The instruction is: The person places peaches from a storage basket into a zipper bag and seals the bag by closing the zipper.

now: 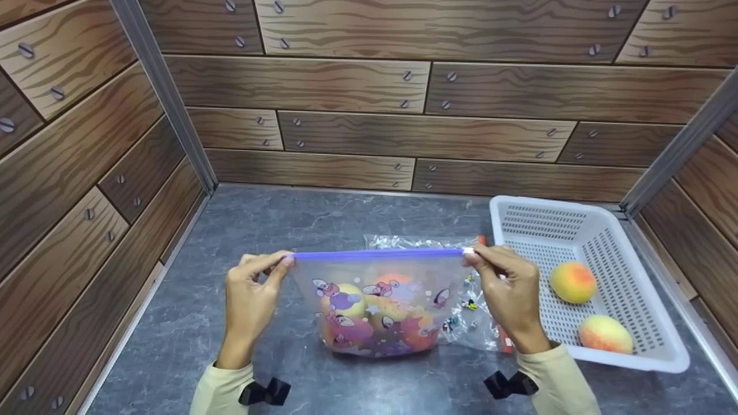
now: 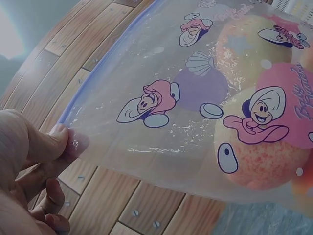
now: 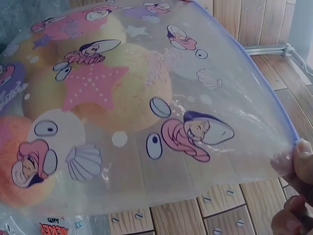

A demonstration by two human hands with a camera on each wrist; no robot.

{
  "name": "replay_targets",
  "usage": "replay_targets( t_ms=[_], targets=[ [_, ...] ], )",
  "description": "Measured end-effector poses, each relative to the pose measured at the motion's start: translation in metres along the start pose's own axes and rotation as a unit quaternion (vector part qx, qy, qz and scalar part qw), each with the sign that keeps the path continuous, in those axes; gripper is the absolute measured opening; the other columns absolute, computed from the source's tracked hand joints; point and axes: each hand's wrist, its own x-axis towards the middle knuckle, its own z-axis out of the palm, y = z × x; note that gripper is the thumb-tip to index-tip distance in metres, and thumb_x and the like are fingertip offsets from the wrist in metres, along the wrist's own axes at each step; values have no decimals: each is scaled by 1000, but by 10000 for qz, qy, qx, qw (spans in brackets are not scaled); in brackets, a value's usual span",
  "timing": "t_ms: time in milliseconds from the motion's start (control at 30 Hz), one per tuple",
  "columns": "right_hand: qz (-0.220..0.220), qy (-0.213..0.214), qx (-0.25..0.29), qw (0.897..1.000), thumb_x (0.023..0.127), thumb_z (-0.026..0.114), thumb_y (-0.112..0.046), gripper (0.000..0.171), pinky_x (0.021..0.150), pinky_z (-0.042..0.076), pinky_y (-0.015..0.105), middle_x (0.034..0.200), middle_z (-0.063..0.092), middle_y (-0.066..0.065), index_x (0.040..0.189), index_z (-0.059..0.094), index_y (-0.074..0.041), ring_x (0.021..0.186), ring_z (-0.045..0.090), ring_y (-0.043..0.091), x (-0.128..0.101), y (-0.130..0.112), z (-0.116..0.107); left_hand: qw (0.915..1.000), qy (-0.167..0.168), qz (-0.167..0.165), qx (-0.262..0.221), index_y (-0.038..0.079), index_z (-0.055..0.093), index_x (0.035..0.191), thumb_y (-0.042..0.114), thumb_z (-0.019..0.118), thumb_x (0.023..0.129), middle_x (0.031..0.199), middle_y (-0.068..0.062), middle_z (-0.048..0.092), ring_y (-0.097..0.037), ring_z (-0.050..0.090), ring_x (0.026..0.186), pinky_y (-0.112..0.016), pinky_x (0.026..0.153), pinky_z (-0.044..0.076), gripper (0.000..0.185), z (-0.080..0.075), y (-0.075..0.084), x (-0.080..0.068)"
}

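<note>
Purple-edged, translucent zip bag (image 1: 375,308), printed with cartoon oysters, is stretched out left of the white perforated basket (image 1: 651,362), one top corner clamped between thumb and forefinger of the left hand (image 1: 252,291), the other, by the white slider (image 1: 469,252), between those of the right hand (image 1: 510,288). Farther from the basket, the left hand reaches up from below, while the right hand mirrors it, overlapping the basket's left rim in the head view. Running toward the basket, the bag's long axis follows its taut zip, mouth edge uppermost, base bulging with peaches (image 1: 349,300).
</note>
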Motion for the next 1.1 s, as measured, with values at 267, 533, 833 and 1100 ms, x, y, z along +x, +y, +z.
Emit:
replay_targets(
  t_ms=[267,533,833,1100],
  targets=[
    [156,-222,143,9995,78,71,22,20,57,47,13,74,72,12,92,76,9,63,57,4,-4,4,-3,9998,30,-103,-181,5,82,91,2,79,86,75,-2,73,-11,50,69,-22,62,40,7,1,-1,-4],
    [881,-140,894,9920,79,74,20,16,59,55,17,85,75,13,94,74,14,67,66,6,-8,1,-8,9994,-268,-67,-206,7,81,96,4,78,88,72,0,69,-10,46,68,-23,61,34,9,2,0,-6],
    [1084,-97,1621,9808,83,69,21,9,49,49,16,75,72,16,90,69,16,56,62,7,-8,3,-9,9984,-486,-265,-149,9,82,97,6,78,89,72,1,67,-13,47,71,-26,63,34,10,-4,2,-5],
    [1150,-151,1840,9761,85,65,22,7,55,56,23,78,73,13,90,67,18,62,67,15,-9,4,-13,9972,-714,-203,131,10,81,100,8,78,89,80,3,70,-14,51,76,-25,67,35,11,-9,6,-4]
  ],
)
